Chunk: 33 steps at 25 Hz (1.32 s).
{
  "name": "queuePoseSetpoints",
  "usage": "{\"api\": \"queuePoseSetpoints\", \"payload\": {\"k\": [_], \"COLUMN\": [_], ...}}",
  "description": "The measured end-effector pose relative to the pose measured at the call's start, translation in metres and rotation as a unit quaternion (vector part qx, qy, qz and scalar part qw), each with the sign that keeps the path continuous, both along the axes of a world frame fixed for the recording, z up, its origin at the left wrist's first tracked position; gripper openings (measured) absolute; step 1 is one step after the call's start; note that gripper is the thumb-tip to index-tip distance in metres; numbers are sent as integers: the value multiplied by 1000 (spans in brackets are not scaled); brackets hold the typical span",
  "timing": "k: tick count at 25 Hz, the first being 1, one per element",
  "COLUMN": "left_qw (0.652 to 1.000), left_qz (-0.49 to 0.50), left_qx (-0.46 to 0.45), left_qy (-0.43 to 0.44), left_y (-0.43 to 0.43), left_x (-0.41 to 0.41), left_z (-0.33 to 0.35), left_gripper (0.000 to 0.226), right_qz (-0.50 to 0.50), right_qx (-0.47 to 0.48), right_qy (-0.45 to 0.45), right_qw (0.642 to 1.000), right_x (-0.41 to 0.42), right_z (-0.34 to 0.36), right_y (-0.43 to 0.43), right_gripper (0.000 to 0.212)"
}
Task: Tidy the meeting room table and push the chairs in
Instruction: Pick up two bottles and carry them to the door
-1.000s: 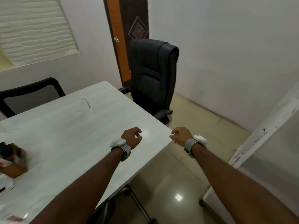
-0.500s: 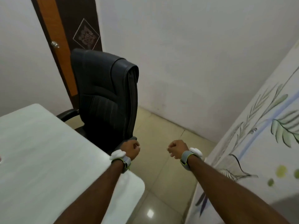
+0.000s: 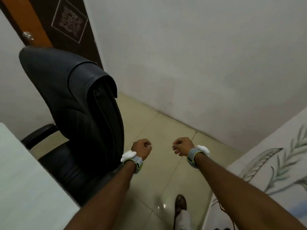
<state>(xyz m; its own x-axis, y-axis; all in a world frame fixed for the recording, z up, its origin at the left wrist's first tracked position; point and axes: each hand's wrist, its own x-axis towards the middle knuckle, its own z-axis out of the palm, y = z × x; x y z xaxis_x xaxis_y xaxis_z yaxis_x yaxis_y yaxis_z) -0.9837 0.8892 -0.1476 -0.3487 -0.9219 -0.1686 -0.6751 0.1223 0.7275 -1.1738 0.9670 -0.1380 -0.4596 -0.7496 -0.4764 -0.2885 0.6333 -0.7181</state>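
A black high-backed leather office chair [image 3: 78, 103] stands at the end of the white table [image 3: 25, 188], its seat close to the table's edge. My left hand [image 3: 141, 148] is a loose fist just right of the chair's back, apart from it and holding nothing. My right hand [image 3: 181, 146] is also curled into a fist over the floor, empty. Both wrists carry grey bands with white pieces.
A brown and orange door [image 3: 49, 24] with a round knob stands behind the chair. A white wall runs along the far side. A panel painted with leaves [image 3: 274, 171] closes off the right. Beige floor tiles [image 3: 159, 130] lie between chair and wall; my foot [image 3: 180, 203] shows below.
The view has swung right and moved nearer the chair; most of the table has left the frame. Both hands stay curled and have drifted from above the table's corner to beside the chair back.
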Motion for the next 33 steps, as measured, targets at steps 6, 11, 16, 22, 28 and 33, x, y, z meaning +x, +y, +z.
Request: {"api": "queuePoseSetpoints", "payload": {"k": [6,11,16,22,28,33], "left_qw": [999,996,990,984,963,928], "left_qz": [41,85,138,172,256,367], "left_qx": [27,25,9,5,-38,-41], "left_qy": [-7,4,39,54,74,43], "left_y": [-99,-201,-348,-533,-666,-761], "left_x": [-109,-174,-214,-233,-195,-117], "left_z": [15,18,3,23,46,32], "left_gripper": [10,10,10,12,20,11], "right_qz": [81,107,159,193,257,372], "right_qx": [-20,-59,-70,-90,-119,-105], "right_qy": [22,8,-4,18,3,-36], "right_qw": [996,992,985,977,959,921], "right_x": [-117,-175,-205,-231,-190,-109], "right_z": [24,36,24,53,68,42], "right_y": [-114,-242,-402,-602,-777,-908], "right_gripper": [6,1,3,4,7,9]}}
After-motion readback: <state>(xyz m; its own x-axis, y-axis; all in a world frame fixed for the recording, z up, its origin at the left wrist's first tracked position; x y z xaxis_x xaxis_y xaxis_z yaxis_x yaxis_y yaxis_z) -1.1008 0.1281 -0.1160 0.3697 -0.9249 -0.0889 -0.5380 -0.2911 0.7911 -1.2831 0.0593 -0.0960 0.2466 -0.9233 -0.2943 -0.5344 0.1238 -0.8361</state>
